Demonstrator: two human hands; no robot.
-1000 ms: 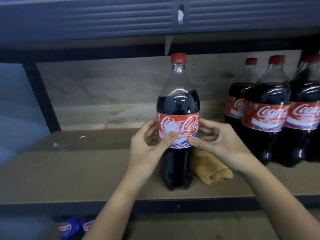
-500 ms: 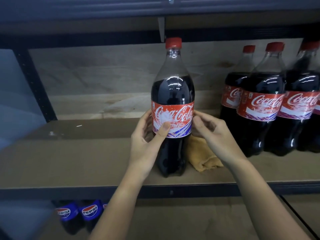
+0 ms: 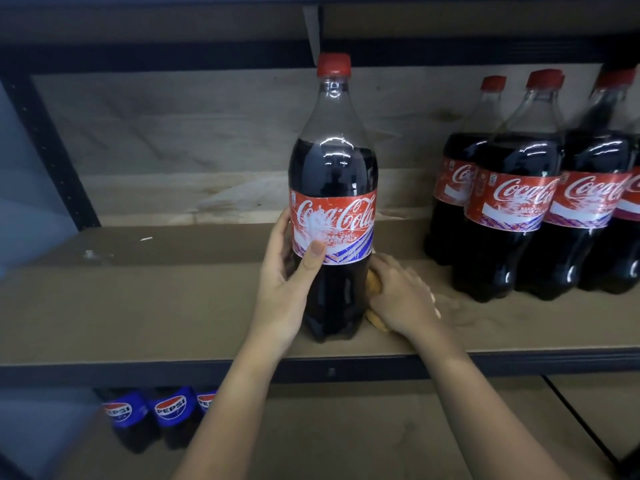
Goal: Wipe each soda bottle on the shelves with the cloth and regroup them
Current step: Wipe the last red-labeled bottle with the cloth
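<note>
A person is working at a brown shelf (image 3: pixel 173 306) in a dark metal rack, where the view is now sitting lower than a second ago, bringing a row of Pepsi bottles (image 3: pixel 152 410) on the level below into sight at the near left. On the right of the shelf, a cluster of Coca-Cola bottles (image 3: pixel 519 209) is standing upright and packed together, well apart from the single soda bottle (image 3: pixel 332 188) standing upright near the front edge at the middle. The left hand (image 3: pixel 287 282) is steadying that bottle, its grip wrapping round the left side with the thumb lying across the lower edge of the red label, much as it was half a second ago. The change is in the right hand (image 3: pixel 398 299): a second ago it was pinching the label beside the left thumb, and it is now dropping to the shelf just right of the bottle's base, where it is covering the tan cloth (image 3: pixel 374 289). Its fingers are curling over the bundle, though motion blur is making it hard to tell whether the grip is already closing on the fabric or merely resting on it. Only slivers of cloth are showing beside the bottle and under the palm. The move suggests the person is fetching the cloth to start wiping this bottle, with regrouping it toward the cluster on the right likely coming afterward.
</note>
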